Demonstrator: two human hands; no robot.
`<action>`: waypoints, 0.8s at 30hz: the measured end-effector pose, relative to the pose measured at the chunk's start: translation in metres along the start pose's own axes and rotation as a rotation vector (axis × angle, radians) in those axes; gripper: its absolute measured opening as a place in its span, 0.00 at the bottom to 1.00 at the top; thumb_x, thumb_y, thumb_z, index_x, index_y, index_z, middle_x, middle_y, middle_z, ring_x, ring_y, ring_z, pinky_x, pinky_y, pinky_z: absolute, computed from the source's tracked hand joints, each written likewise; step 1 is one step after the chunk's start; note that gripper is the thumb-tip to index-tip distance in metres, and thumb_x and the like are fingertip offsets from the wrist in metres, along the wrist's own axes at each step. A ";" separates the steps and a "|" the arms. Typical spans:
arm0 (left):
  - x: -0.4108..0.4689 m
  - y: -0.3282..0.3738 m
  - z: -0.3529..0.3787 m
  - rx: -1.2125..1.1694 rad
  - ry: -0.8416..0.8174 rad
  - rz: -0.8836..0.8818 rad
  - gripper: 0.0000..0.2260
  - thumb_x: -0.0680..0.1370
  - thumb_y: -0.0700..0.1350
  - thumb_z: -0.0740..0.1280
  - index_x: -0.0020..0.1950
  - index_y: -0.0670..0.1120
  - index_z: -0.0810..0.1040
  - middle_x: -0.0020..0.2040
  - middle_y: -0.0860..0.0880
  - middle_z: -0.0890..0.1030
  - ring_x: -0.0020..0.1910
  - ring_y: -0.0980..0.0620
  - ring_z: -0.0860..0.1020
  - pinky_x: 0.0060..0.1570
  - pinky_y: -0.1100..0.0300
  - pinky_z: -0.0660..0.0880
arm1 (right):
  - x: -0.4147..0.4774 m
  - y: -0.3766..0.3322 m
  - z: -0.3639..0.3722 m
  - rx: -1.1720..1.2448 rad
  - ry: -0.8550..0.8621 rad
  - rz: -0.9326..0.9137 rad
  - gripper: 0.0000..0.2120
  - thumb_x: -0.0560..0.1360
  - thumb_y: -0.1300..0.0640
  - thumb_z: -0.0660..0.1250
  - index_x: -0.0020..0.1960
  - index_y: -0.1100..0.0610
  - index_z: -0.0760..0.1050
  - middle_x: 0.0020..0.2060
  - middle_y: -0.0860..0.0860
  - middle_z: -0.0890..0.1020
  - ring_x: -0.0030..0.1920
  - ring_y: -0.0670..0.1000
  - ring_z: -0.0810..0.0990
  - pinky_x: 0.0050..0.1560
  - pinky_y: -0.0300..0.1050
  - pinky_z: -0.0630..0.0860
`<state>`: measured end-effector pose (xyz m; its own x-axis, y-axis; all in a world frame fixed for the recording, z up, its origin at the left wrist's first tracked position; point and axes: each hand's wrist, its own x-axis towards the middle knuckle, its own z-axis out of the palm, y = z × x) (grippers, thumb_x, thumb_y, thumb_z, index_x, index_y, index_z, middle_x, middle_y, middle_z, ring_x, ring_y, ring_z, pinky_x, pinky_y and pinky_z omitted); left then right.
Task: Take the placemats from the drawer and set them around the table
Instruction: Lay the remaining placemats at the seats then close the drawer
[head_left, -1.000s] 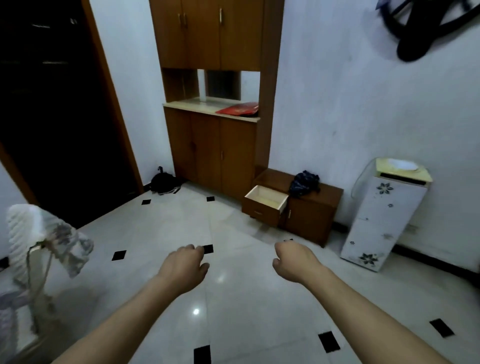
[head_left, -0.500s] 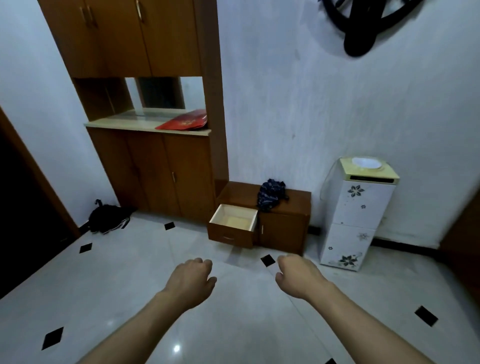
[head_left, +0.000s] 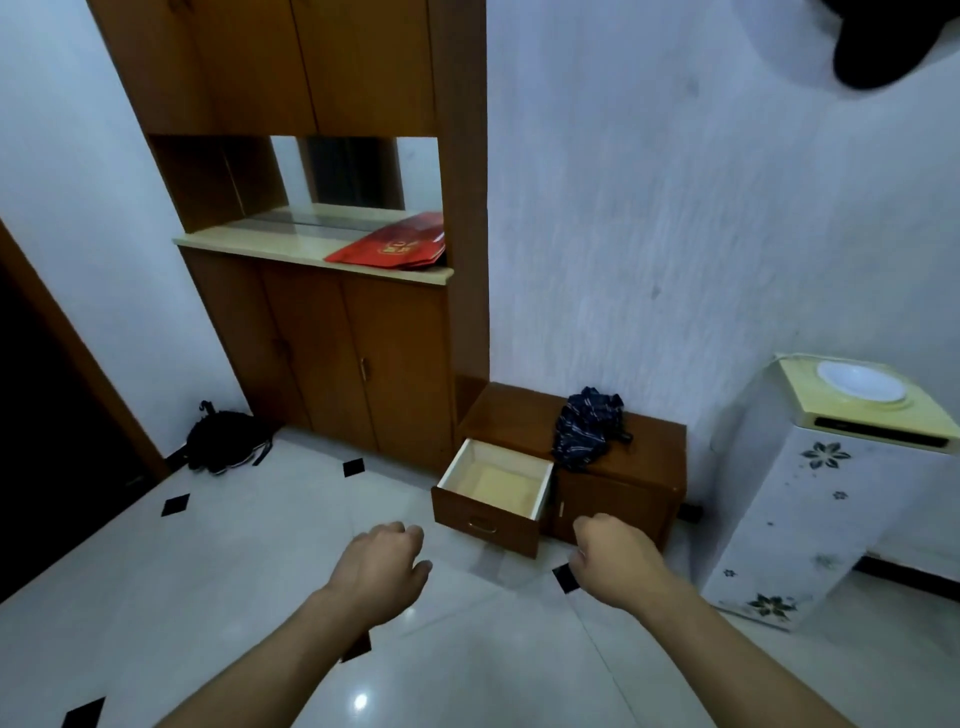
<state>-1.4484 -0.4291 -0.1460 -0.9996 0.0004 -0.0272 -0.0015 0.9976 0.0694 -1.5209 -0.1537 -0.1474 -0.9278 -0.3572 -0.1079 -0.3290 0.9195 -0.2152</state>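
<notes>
While both arms reach forward above the tiled floor, left hand (head_left: 382, 574) and right hand (head_left: 615, 561) loosely curled, holding nothing; drawer (head_left: 483, 525) pulled out of low cabinet (head_left: 618, 499) just beyond them, pale inside; cannot tell whether placemats lie in it

The person has walked closer to the open drawer (head_left: 493, 488). It now shows just past the left hand (head_left: 382, 566) and the right hand (head_left: 613, 558). The white cloth on the left has gone from sight.

Dim bluish indoor light, glare spot on glossy floor (head_left: 359, 701), wide-angle edge bending.
</notes>
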 end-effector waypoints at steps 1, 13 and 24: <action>0.014 -0.008 0.003 0.002 -0.007 0.003 0.12 0.79 0.55 0.59 0.53 0.48 0.74 0.50 0.48 0.78 0.47 0.49 0.75 0.43 0.57 0.69 | 0.015 -0.001 0.003 0.005 -0.008 0.009 0.07 0.75 0.52 0.60 0.40 0.51 0.65 0.39 0.50 0.71 0.37 0.52 0.73 0.36 0.47 0.68; 0.261 -0.134 0.033 0.101 0.039 0.233 0.13 0.79 0.53 0.58 0.57 0.48 0.74 0.52 0.47 0.79 0.54 0.46 0.75 0.54 0.52 0.69 | 0.237 -0.041 0.046 0.030 -0.027 0.244 0.05 0.76 0.50 0.61 0.45 0.51 0.69 0.41 0.50 0.74 0.43 0.53 0.78 0.45 0.50 0.78; 0.420 -0.156 0.098 0.023 -0.083 0.309 0.09 0.75 0.51 0.66 0.50 0.48 0.78 0.43 0.49 0.80 0.43 0.48 0.77 0.44 0.54 0.72 | 0.357 0.012 0.086 0.127 0.026 0.304 0.06 0.76 0.51 0.61 0.45 0.53 0.70 0.45 0.53 0.78 0.45 0.55 0.79 0.41 0.45 0.70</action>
<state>-1.8651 -0.5783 -0.2656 -0.9471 0.3080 -0.0902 0.3031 0.9508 0.0644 -1.8406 -0.2844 -0.2717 -0.9849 -0.0638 -0.1611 -0.0134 0.9550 -0.2962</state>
